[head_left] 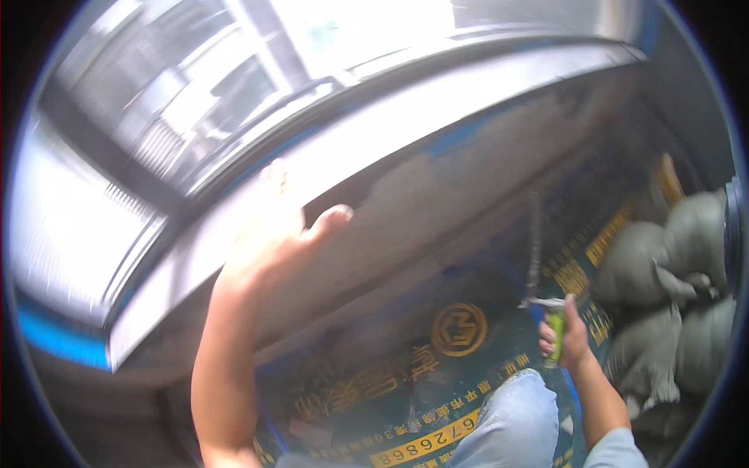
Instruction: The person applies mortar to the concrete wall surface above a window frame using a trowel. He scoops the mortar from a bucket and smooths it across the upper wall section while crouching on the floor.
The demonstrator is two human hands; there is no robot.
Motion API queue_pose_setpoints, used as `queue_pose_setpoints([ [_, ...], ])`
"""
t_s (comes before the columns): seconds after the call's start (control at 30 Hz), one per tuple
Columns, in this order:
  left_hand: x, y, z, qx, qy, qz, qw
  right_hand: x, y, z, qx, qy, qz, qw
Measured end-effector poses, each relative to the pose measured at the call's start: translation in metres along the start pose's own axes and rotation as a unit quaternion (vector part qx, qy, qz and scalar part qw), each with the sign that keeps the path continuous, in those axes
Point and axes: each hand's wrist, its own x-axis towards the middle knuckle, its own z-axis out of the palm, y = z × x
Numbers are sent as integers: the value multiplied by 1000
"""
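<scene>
grey sacks (636,265) near right hand (573,339)

All the lettering that shows is on the dark green floor sheeting (505,334), printed in yellow. Near its middle is a round emblem (459,329), a ring around an angular sign. A row of large characters (363,390) runs left from the emblem, faint and smeared by blur. Closer to the near edge, a line of smaller characters (466,399) lies between that row and a yellow strip (425,440) bearing dark digits, its right end hidden. Toward the sheeting's right edge stand more yellow printed blocks (572,278), too blurred to make out.
</scene>
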Motion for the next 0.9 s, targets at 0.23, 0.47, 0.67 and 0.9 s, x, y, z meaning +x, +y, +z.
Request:
queue_pose_setpoints([
  [0.23,81,85,-18,13,-40,225,974,-46,-40,53,130,10,24,991],
  [0.47,201,196,-20,-188,-131,282,932,-114,-90,70,377,5,114,919],
  [0.67,289,307,-38,-4,-107,309,945,-153,-117,67,551,-157,110,813],
  [0.9,336,362,-40,37,-140,342,929,-193,-178,38,594,-67,67,799],
])
